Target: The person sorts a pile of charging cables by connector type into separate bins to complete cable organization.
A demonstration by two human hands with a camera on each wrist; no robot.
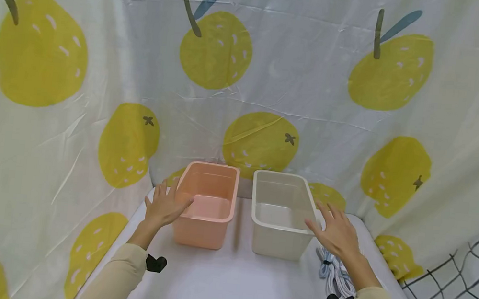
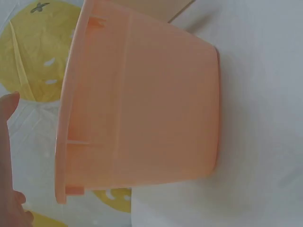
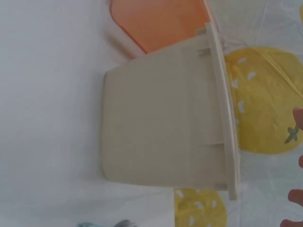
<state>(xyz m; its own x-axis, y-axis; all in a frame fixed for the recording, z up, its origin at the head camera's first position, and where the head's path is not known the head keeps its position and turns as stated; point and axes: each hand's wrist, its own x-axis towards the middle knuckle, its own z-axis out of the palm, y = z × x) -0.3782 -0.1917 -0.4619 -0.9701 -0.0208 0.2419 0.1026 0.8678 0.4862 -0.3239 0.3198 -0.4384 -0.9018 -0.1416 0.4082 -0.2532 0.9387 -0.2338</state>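
No text, label, brand, number or sign could be read in the head view or in either wrist view

Table [image 1: 217,289]: a white, smooth top spread out before you, its far edge behind both bins.
Peach bin [image 1: 200,233]: stands upright toward that far edge, left of your centre.
Beige bin [image 1: 279,243]: upright too, just beside it on your right, a narrow gap between.
Cords [image 1: 333,277]: white and pale blue, tied in black, partly hidden, nearer you.
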